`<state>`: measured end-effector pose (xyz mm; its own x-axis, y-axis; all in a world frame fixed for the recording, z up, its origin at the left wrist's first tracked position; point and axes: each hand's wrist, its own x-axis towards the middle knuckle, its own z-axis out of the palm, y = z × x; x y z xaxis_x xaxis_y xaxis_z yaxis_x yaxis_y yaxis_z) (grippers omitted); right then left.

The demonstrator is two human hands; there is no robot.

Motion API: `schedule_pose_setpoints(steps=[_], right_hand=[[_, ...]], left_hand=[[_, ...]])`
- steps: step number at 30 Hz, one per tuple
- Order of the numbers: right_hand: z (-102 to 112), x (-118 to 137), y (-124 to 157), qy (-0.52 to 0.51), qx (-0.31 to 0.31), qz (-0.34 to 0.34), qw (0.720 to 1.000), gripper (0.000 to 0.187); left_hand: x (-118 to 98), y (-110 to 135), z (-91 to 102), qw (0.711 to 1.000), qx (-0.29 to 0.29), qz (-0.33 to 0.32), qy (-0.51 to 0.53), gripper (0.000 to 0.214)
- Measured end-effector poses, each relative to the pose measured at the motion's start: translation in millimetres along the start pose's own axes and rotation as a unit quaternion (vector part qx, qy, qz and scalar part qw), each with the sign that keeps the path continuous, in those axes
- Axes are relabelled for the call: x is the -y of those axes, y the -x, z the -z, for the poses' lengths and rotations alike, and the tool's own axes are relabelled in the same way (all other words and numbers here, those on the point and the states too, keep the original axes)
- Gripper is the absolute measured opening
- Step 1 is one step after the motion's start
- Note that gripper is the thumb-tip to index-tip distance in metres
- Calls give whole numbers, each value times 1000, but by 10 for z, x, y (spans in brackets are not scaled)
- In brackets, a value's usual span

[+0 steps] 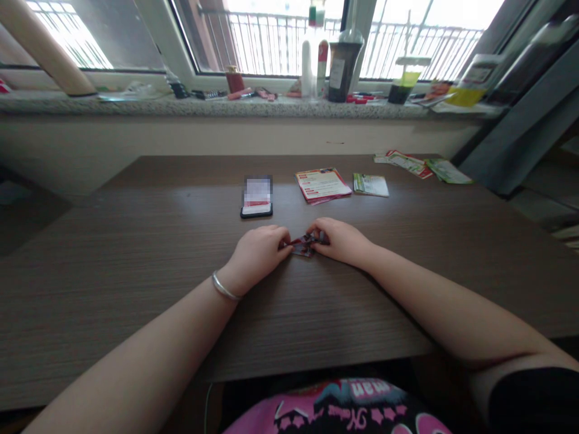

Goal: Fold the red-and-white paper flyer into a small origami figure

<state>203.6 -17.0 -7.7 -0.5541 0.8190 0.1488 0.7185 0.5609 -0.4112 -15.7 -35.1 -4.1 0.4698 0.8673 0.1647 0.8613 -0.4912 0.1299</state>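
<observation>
Between my hands, just above or on the brown table, is a small dark printed card or folded paper with red and grey patches; its exact kind is hard to make out. My left hand, with a silver bangle at the wrist, pinches its left end between thumb and fingers. At the right end, my right hand grips it, thumb below and fingers curled over. The fingers cover both ends. A phone with a blurred screen lies just beyond my left hand.
Beyond my hands lie a stack of red-edged cards and a smaller green-and-white stack. Several leaflets lie at the table's back right. Bottles and cups, among them a dark cup, line the granite windowsill. The brown table extends both sides.
</observation>
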Motion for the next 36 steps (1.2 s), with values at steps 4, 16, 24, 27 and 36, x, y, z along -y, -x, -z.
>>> schedule_pose_setpoints(steps=[4,16,24,27,36], right_hand=[[-20,9,0,-18,0,11,1000,18],[-49,33,-12,42,7,60,997,11],[7,132,2,113,18,35,993,13],[45,162,9,147,36,6,988,14],[174,199,55,209,86,-51,973,15]], left_hand=[[24,-4,-19,999,7,3,51,18],[-4,-23,-69,995,-14,-52,80,10],[-39,-7,-37,999,-3,-32,32,13],[-48,-4,-3,1000,6,-20,7,13],[-62,9,56,999,19,-4,-47,11]])
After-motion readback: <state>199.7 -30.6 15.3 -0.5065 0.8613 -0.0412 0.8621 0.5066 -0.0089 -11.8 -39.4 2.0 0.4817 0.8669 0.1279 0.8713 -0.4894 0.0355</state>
